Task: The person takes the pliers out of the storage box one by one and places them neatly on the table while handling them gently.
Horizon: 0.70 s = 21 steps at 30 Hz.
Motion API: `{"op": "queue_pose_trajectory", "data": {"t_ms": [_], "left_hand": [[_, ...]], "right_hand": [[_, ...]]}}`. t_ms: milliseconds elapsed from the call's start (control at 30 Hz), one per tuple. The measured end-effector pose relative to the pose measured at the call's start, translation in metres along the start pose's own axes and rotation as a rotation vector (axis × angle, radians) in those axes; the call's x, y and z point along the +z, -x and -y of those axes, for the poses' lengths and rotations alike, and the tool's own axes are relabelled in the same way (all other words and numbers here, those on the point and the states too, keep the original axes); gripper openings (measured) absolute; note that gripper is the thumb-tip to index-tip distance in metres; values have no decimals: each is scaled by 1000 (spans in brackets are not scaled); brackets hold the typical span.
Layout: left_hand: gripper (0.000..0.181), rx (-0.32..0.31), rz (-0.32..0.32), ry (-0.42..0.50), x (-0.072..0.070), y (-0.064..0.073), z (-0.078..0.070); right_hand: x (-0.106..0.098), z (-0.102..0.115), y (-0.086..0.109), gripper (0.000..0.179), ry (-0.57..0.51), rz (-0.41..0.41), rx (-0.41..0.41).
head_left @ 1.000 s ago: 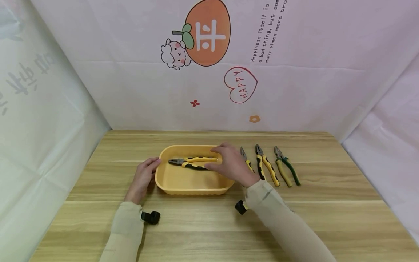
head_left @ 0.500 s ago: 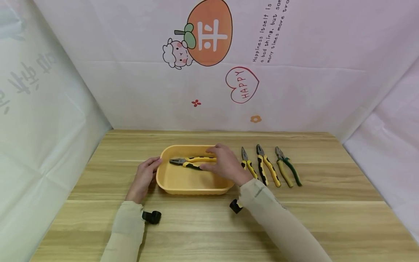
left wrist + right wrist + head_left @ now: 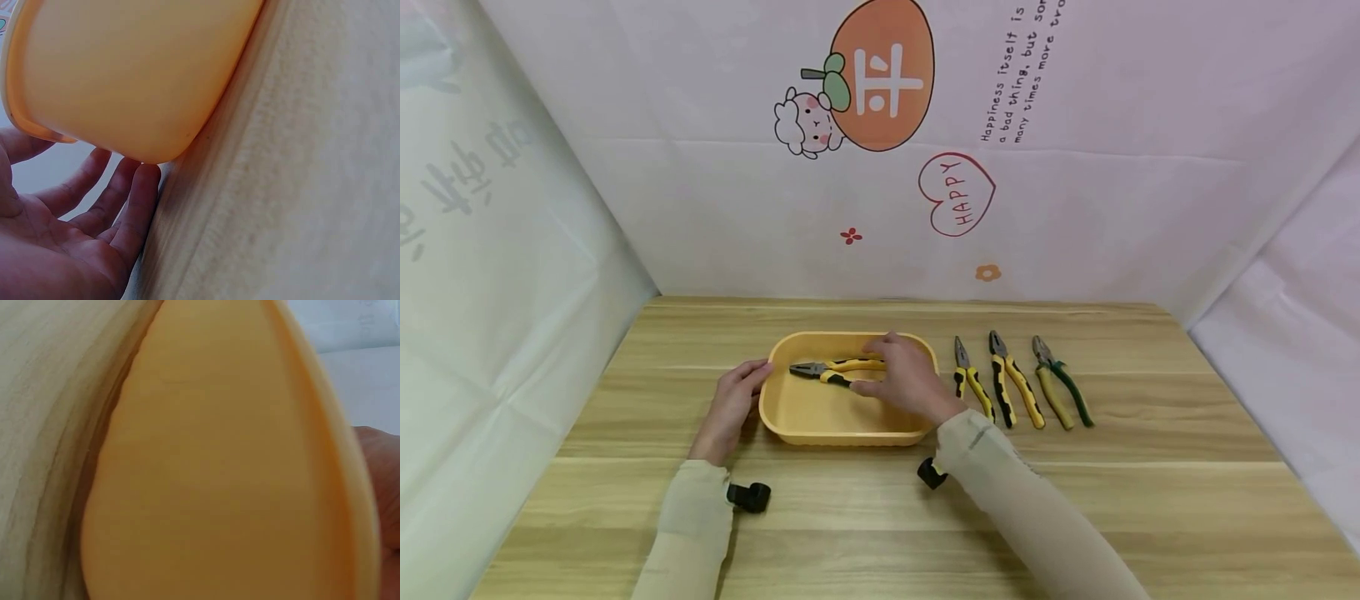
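Observation:
A pair of yellow-and-black pliers (image 3: 826,372) lies in the yellow plastic basket (image 3: 842,438), jaws pointing left. My right hand (image 3: 912,379) reaches over the right rim and hovers around the handles, thumb and fingers spread to either side of them. The handle ends are hidden beneath it. At the left end of the basket, my left hand (image 3: 735,407) rests its fingertips against the outer wall. In the left wrist view, these fingers (image 3: 145,187) look loosely extended along that wall. The right wrist view shows mostly the basket's side (image 3: 212,456), with little of the hand.
Right of the basket lie yellow-and-black needle-nose pliers (image 3: 962,357), more yellow-and-black pliers (image 3: 999,367) and pliers with one green handle (image 3: 1047,367). They rest on a wooden table (image 3: 835,533). White printed cloth (image 3: 715,208) stands behind and at both sides.
My right hand has moved left along the handles, uncovering the needle-nose pliers on the table. The pliers in the basket stay put, and my left hand keeps its place.

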<state>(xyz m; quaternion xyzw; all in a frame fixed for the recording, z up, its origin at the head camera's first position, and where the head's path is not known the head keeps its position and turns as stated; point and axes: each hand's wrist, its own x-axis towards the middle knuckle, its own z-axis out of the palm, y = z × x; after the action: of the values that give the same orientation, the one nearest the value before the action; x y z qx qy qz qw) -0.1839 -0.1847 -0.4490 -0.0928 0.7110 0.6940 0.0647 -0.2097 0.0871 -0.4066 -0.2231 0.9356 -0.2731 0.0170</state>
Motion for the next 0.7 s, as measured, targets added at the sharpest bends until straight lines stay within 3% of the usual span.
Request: {"op": "queue_pose_trajectory", "data": {"t_ms": [700], "left_hand": [[48, 8, 0, 5, -1, -2, 0]], "right_hand": [[18, -10, -4, 70, 19, 94, -13]]}}
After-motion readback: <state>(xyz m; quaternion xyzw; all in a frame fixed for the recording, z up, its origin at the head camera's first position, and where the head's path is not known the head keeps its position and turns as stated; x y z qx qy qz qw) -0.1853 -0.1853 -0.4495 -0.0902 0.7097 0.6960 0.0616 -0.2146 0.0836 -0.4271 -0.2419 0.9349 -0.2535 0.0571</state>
